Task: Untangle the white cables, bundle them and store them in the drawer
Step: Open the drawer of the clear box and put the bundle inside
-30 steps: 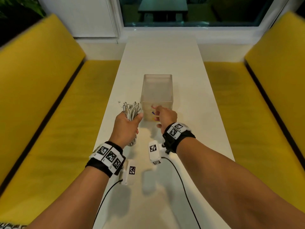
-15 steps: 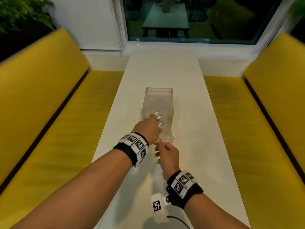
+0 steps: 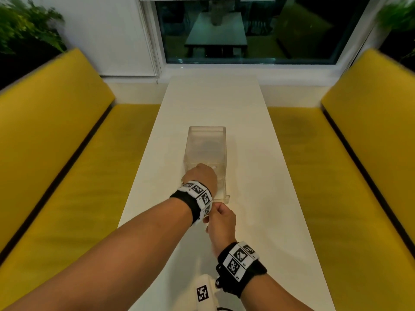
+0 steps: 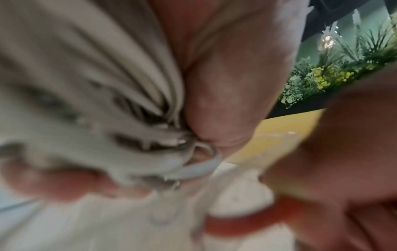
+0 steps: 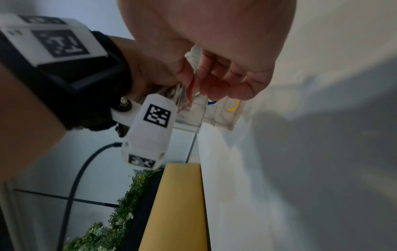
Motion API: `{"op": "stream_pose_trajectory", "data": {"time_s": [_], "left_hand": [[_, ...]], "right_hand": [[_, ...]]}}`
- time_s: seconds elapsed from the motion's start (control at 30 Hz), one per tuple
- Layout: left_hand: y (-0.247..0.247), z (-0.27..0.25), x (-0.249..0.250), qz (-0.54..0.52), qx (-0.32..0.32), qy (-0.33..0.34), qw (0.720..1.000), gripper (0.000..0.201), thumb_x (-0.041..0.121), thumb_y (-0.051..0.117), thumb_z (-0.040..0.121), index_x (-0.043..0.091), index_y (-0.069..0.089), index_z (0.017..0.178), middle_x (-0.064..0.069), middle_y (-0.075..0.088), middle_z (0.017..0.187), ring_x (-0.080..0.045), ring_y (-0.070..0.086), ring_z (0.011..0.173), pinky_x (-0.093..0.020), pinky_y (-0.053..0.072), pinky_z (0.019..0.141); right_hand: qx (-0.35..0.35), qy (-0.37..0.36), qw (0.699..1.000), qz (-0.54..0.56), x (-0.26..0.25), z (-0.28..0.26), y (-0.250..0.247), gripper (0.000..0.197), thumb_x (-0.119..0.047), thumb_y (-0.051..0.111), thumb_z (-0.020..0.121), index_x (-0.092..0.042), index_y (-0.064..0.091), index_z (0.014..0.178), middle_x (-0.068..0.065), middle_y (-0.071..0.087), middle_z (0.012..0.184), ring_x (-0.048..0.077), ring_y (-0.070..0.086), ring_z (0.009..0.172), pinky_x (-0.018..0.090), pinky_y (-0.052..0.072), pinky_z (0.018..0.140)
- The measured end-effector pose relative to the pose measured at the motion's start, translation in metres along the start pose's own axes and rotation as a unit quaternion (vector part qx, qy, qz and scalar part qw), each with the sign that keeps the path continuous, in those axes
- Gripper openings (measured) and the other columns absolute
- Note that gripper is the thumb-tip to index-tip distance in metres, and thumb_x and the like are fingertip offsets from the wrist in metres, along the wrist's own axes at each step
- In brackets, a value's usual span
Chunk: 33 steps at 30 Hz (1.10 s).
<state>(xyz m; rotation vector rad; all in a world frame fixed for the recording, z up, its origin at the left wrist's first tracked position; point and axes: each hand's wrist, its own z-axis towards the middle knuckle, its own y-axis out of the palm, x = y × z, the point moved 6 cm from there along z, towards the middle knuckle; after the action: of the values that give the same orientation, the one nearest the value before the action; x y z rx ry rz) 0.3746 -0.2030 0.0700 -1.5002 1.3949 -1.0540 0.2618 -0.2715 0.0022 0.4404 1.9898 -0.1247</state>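
Note:
A translucent drawer box (image 3: 206, 142) stands mid-table on the white table (image 3: 258, 198), with its drawer (image 3: 225, 197) pulled out toward me. My left hand (image 3: 202, 178) is over the pulled-out drawer and grips the bundle of white cables (image 4: 107, 84), which the hand hides in the head view. My right hand (image 3: 221, 221) sits just in front of the drawer, fingers curled and pinching its front edge (image 5: 219, 117). Red (image 5: 190, 91), blue and yellow bands show through the drawer's clear front.
Yellow benches (image 3: 67, 164) (image 3: 348, 164) run along both sides of the narrow table. A window (image 3: 247, 30) and white wall close the far end, with plants (image 3: 27, 30) behind the benches. A black camera cord (image 5: 75, 178) hangs from my left wrist.
My right hand pulled the drawer out toward me. My left hand carried the cable bundle from the left of the box to over the pulled-out drawer and has lowered into it.

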Motion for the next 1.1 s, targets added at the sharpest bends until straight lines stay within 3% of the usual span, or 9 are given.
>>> {"op": "stream_pose_trajectory", "data": {"time_s": [0.07,0.13,0.27,0.37,0.5,0.73,0.93,1.1], "left_hand": [[0.006,-0.003,-0.003,-0.044,0.024,-0.02,0.999,0.043,0.033,0.06,0.089,0.007,0.046,0.12,-0.002,0.061,0.099,-0.024,0.062,0.085,-0.032,0.049,0.072],[0.008,-0.008,-0.003,-0.033,0.047,0.01,0.998,0.055,0.045,0.061,0.083,0.01,0.037,0.117,0.0,0.056,0.087,-0.021,0.056,0.072,-0.031,0.044,0.064],[-0.001,-0.021,-0.007,-0.045,0.111,0.065,0.991,0.06,0.062,0.049,0.084,0.016,0.028,0.116,-0.005,0.058,0.089,-0.025,0.055,0.068,-0.034,0.042,0.062],[-0.001,-0.025,-0.008,-0.045,0.125,0.104,0.986,0.064,0.074,0.036,0.087,0.018,0.031,0.117,-0.003,0.055,0.088,-0.025,0.053,0.068,-0.036,0.042,0.063],[0.003,-0.027,-0.008,-0.018,0.151,0.162,0.975,0.051,0.063,0.022,0.099,0.018,0.041,0.11,-0.005,0.065,0.096,-0.026,0.058,0.073,-0.045,0.042,0.085],[0.006,-0.022,-0.006,0.046,0.164,0.111,0.979,0.043,0.038,0.022,0.107,0.014,0.056,0.119,-0.008,0.064,0.113,-0.029,0.064,0.095,-0.04,0.04,0.083],[0.006,-0.021,0.002,0.102,0.159,0.094,0.977,0.038,0.028,0.031,0.101,0.011,0.064,0.107,-0.012,0.066,0.109,-0.03,0.06,0.098,-0.041,0.041,0.085],[0.004,-0.011,-0.004,0.065,0.08,0.026,0.994,0.033,0.033,0.045,0.095,0.014,0.062,0.115,-0.011,0.057,0.122,-0.029,0.051,0.114,-0.046,0.032,0.099]], "right_hand": [[-0.002,0.0,1.0,0.001,0.0,0.0,0.0,0.021,-0.006,0.056,0.093,-0.008,0.061,0.072,0.01,0.057,0.067,0.014,0.045,0.054,0.02,0.039,0.048],[0.001,0.002,1.0,0.001,0.001,0.001,0.0,0.021,-0.003,0.055,0.091,-0.008,0.061,0.071,0.01,0.057,0.067,0.016,0.046,0.056,0.02,0.039,0.047],[0.001,0.003,1.0,-0.003,0.002,0.001,0.004,0.019,-0.003,0.057,0.09,-0.008,0.062,0.073,0.007,0.061,0.068,0.016,0.052,0.06,0.022,0.04,0.048],[0.007,0.003,1.0,-0.003,0.003,0.001,0.005,0.016,-0.002,0.057,0.089,-0.007,0.063,0.075,0.007,0.063,0.07,0.015,0.054,0.06,0.022,0.041,0.049],[0.008,-0.01,1.0,-0.013,0.004,0.001,0.004,0.019,0.001,0.056,0.088,-0.008,0.06,0.071,0.008,0.06,0.066,0.016,0.052,0.059,0.023,0.04,0.049],[0.011,-0.004,1.0,-0.001,0.006,0.005,0.003,0.018,-0.004,0.058,0.089,-0.009,0.062,0.071,0.005,0.06,0.066,0.015,0.053,0.061,0.023,0.04,0.05],[0.012,-0.007,1.0,0.007,0.003,0.007,-0.003,0.018,-0.002,0.059,0.089,-0.007,0.063,0.072,0.008,0.06,0.068,0.015,0.052,0.06,0.019,0.04,0.048],[0.005,-0.018,1.0,0.005,-0.001,0.003,0.001,0.022,0.0,0.055,0.09,-0.006,0.06,0.069,0.008,0.056,0.062,0.013,0.044,0.051,0.018,0.038,0.045]]}}
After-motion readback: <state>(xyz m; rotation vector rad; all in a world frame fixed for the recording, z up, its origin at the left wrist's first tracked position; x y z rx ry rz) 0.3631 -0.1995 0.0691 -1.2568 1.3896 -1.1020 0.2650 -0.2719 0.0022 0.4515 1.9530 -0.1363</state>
